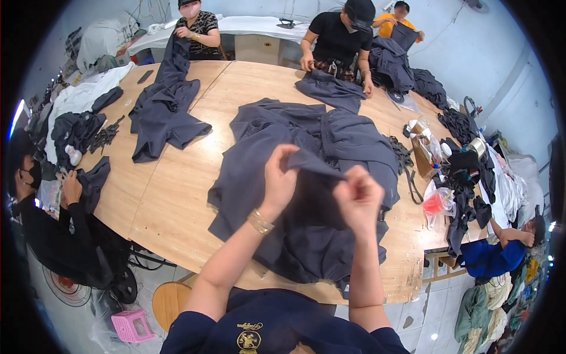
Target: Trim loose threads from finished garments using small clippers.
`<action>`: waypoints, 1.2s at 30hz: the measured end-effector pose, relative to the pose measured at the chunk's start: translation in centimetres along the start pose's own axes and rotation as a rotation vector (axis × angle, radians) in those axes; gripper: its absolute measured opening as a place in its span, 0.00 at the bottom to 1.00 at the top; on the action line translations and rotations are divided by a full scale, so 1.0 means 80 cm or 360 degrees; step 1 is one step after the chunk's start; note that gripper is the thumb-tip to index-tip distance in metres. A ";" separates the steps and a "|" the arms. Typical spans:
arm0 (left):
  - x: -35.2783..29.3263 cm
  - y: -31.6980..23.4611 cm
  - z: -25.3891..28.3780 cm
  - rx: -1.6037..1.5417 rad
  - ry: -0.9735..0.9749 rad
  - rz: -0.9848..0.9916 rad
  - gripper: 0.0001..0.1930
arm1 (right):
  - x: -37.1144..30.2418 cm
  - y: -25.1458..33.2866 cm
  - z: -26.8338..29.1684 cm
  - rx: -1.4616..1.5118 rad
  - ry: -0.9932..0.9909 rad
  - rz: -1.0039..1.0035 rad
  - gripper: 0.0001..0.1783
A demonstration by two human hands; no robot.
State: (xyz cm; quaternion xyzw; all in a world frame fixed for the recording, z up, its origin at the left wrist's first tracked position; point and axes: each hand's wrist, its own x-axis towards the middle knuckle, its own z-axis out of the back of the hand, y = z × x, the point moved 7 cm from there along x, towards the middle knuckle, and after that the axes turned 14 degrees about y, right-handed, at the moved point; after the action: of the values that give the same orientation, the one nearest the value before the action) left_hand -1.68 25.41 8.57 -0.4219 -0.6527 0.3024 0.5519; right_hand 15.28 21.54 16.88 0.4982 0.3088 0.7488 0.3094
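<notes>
A dark grey garment [315,164] is stretched between my two hands above the table, its upper edge running from one hand to the other. My left hand [279,182] is closed on the edge at one end, a gold-coloured bracelet on its wrist. At the other end my right hand [361,196] pinches the same edge, slightly blurred. Below the hands, the garment's lower part merges with a heap of similar dark grey garments [359,138], some with gathered, elastic-looking bands. Where one piece ends and another starts I cannot tell.
Around the wooden table [180,194], several people handle dark cloth. Another garment [168,112] lies far left. On the right are a paper bag [421,147], a cup with red liquid [435,203] and dark straps. A round stool [171,304] and pink plastic stool [132,325] stand lower left.
</notes>
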 end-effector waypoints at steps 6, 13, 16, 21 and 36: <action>0.000 -0.084 -0.022 0.0552 0.0762 0.0486 0.22 | -0.065 -0.038 0.058 -0.0222 -0.0358 -0.0336 0.11; -0.136 -0.042 0.038 0.1444 0.0315 0.0586 0.13 | -0.162 -0.101 -0.042 -0.0360 0.0103 -0.0609 0.14; -0.216 0.010 0.006 0.0158 0.0613 0.1063 0.10 | -0.160 -0.093 -0.056 -0.0155 0.0066 -0.0724 0.15; -0.244 0.031 -0.030 -0.1447 0.0049 0.1512 0.23 | -0.134 -0.036 -0.058 -0.0146 0.0069 -0.0407 0.17; -0.164 0.001 -0.009 -0.1441 -0.0080 0.0811 0.14 | -0.151 -0.045 -0.053 -0.0195 0.0148 -0.0599 0.16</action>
State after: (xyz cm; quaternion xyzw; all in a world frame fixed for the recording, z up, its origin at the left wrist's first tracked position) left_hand -0.49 13.76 2.59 -0.7564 -0.6078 0.1246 0.2072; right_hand 15.68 13.77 6.08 0.3769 0.3644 0.7173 0.4590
